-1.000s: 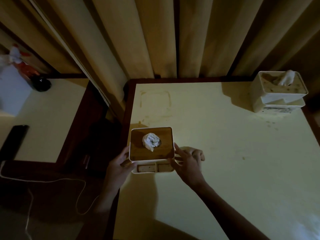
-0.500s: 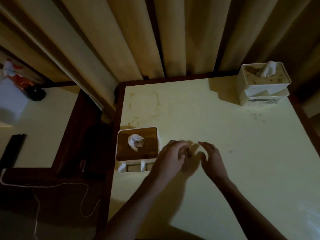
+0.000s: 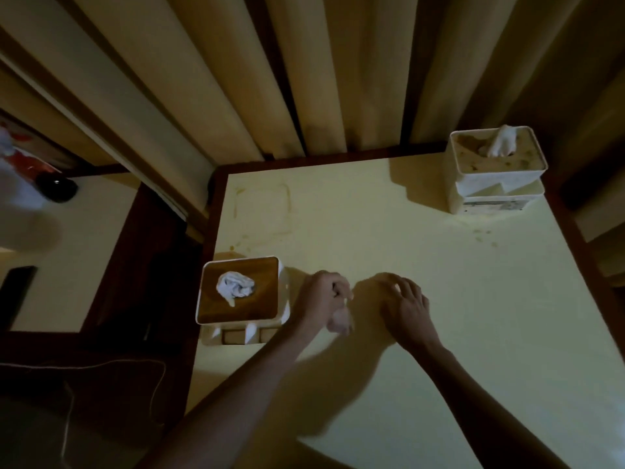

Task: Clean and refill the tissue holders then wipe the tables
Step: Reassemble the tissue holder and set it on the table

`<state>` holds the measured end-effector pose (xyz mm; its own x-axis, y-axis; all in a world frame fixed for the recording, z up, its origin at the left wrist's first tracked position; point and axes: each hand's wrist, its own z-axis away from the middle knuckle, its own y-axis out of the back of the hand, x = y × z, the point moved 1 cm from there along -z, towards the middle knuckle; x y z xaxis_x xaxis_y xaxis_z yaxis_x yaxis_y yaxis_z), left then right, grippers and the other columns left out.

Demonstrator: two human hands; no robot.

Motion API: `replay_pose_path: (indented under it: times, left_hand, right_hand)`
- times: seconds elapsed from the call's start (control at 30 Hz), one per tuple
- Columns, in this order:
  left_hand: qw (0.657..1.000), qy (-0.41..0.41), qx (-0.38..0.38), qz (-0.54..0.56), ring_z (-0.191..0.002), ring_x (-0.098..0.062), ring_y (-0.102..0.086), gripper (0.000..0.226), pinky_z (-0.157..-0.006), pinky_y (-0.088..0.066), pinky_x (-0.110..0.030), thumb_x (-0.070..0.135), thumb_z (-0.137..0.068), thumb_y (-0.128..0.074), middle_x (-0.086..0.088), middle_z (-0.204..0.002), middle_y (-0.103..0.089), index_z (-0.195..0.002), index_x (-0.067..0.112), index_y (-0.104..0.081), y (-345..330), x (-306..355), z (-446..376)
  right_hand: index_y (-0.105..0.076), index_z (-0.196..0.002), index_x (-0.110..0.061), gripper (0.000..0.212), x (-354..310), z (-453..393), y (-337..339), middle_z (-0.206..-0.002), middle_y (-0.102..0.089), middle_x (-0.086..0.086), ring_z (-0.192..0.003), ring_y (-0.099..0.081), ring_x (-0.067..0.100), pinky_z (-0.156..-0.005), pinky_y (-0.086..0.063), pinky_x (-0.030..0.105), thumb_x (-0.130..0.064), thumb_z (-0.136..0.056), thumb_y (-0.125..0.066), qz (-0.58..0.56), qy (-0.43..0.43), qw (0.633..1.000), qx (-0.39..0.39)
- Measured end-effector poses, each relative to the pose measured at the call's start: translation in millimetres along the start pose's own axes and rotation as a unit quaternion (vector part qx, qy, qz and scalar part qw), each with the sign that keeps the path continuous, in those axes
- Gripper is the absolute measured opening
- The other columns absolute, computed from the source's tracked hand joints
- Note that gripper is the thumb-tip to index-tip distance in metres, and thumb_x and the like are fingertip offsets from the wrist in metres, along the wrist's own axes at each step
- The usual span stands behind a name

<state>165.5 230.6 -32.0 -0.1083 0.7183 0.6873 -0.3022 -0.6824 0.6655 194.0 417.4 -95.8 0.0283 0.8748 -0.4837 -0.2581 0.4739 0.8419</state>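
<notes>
The near tissue holder [image 3: 240, 292] looks clean and filled, but the far tissue holder [image 3: 495, 167] is grimy and the desk [image 3: 422, 299] shows stains. Your left hand [image 3: 326, 299] has its fingers curled, perhaps around something pale, though I cannot tell; your right hand [image 3: 404, 308] rests loose-fingered on the desk.

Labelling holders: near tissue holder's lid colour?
Brown wood grain, on the near tissue holder; head view, the only one.

The left hand [image 3: 326, 301] is blurred (whether it holds anything cannot be told); a white object [image 3: 20, 204] at the left edge is cut off and blurred.
</notes>
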Motion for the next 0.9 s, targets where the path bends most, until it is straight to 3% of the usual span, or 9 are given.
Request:
replay_pose_path:
  times: [0.07, 0.13, 0.23, 0.4, 0.57, 0.63, 0.73, 0.83, 0.9]
  left_hand:
    - [0.994, -0.005, 0.053, 0.091, -0.062, 0.009, -0.055, 0.027, -0.061, -0.044, -0.014, -0.013, -0.074, -0.067, -0.010, -0.084, -0.071, -0.093, 0.005, -0.074, 40.1, 16.1, -6.6]
    - [0.986, -0.004, 0.104, 0.132, -0.066, 0.013, -0.058, 0.028, -0.061, -0.044, -0.006, -0.004, -0.078, -0.070, 0.000, -0.089, -0.069, -0.103, 0.010, -0.073, 91.9, 23.5, -15.9]
    - [0.976, -0.002, 0.147, 0.158, -0.090, -0.001, -0.064, 0.028, -0.076, -0.054, -0.018, 0.009, -0.081, -0.072, 0.005, -0.101, -0.069, -0.107, 0.019, -0.072, 171.2, 7.6, -35.3]
    - [0.976, 0.065, 0.178, 0.110, -0.099, -0.011, -0.058, 0.040, -0.080, -0.046, -0.022, 0.019, -0.083, -0.072, -0.003, -0.111, -0.064, -0.122, 0.013, -0.065, 244.7, -78.8, -79.0]
    - [0.997, 0.035, 0.071, -0.010, -0.105, -0.009, -0.054, 0.049, -0.079, -0.043, -0.011, 0.019, -0.088, -0.067, -0.001, -0.134, -0.055, -0.135, 0.016, -0.053, 223.7, -173.1, -97.0]
    - [0.998, -0.012, -0.012, -0.064, -0.120, -0.010, -0.048, 0.054, -0.094, -0.041, -0.017, 0.015, -0.089, -0.065, 0.009, -0.146, -0.040, -0.140, 0.016, -0.046, 208.8, -197.8, -101.0]
    - [0.968, -0.121, -0.036, -0.216, -0.129, -0.008, -0.033, 0.056, -0.106, -0.026, -0.023, 0.028, -0.091, -0.061, 0.021, -0.146, -0.029, -0.143, 0.023, -0.041, 207.1, -219.9, -109.4]
    - [0.886, -0.235, -0.059, -0.395, -0.139, -0.016, -0.028, 0.052, -0.106, -0.023, -0.030, 0.045, -0.101, -0.028, 0.008, -0.157, -0.022, -0.147, 0.022, -0.034, 215.8, -236.7, -110.2]
    - [0.847, -0.291, -0.114, -0.431, -0.146, -0.019, -0.014, 0.055, -0.113, -0.014, -0.031, 0.041, -0.102, -0.011, 0.002, -0.160, -0.014, -0.150, 0.019, -0.026, 210.4, -250.7, -112.8]
  right_hand:
    - [-0.043, -0.141, -0.017, 0.045, -10.1, -11.2, 0.8, -0.151, -0.033, 0.006, -0.136, -0.026, 0.029, -0.107, -0.029, 0.046, -0.020, -0.097, -0.048, -0.032, 0.018, 0.999, 0.012]
    - [-0.046, -0.139, -0.018, 0.044, -26.6, -26.1, -0.6, -0.150, -0.034, 0.004, -0.136, -0.026, 0.028, -0.107, -0.030, 0.047, -0.018, -0.096, -0.051, -0.053, 0.041, 0.998, 0.012]
    - [-0.047, -0.139, -0.018, 0.046, -59.5, -54.6, -5.7, -0.149, -0.036, 0.003, -0.135, -0.026, 0.027, -0.107, -0.031, 0.046, -0.016, -0.093, -0.055, -0.084, 0.060, 0.995, 0.009]
    - [-0.043, -0.141, -0.014, 0.050, -107.6, -105.0, -25.2, -0.149, -0.037, 0.006, -0.137, -0.027, 0.028, -0.108, -0.031, 0.047, -0.017, -0.093, -0.055, -0.099, 0.049, 0.994, 0.014]
    - [-0.030, -0.149, -0.014, 0.059, -110.1, -133.3, -45.5, -0.156, -0.026, 0.003, -0.144, -0.016, 0.022, -0.113, -0.017, 0.041, -0.033, -0.093, -0.038, -0.047, 0.030, 0.998, 0.014]
    - [-0.027, -0.150, -0.015, 0.065, -104.4, -134.2, -54.1, -0.159, -0.020, -0.001, -0.146, -0.011, 0.019, -0.113, -0.014, 0.041, -0.041, -0.091, -0.027, -0.014, 0.035, 0.999, 0.018]
    - [-0.030, -0.149, -0.015, 0.062, -100.9, -132.1, -62.0, -0.158, -0.023, -0.003, -0.146, -0.015, 0.018, -0.112, -0.017, 0.039, -0.042, -0.093, -0.024, 0.032, 0.056, 0.997, 0.050]
    - [-0.030, -0.149, -0.016, 0.060, -102.5, -132.8, -63.5, -0.157, -0.026, -0.002, -0.145, -0.019, 0.018, -0.111, -0.019, 0.037, -0.039, -0.093, -0.029, 0.056, 0.054, 0.995, 0.062]
    - [-0.028, -0.150, -0.016, 0.062, -102.0, -133.9, -64.6, -0.157, -0.025, -0.002, -0.145, -0.019, 0.018, -0.111, -0.018, 0.037, -0.039, -0.093, -0.030, 0.063, 0.052, 0.995, 0.063]
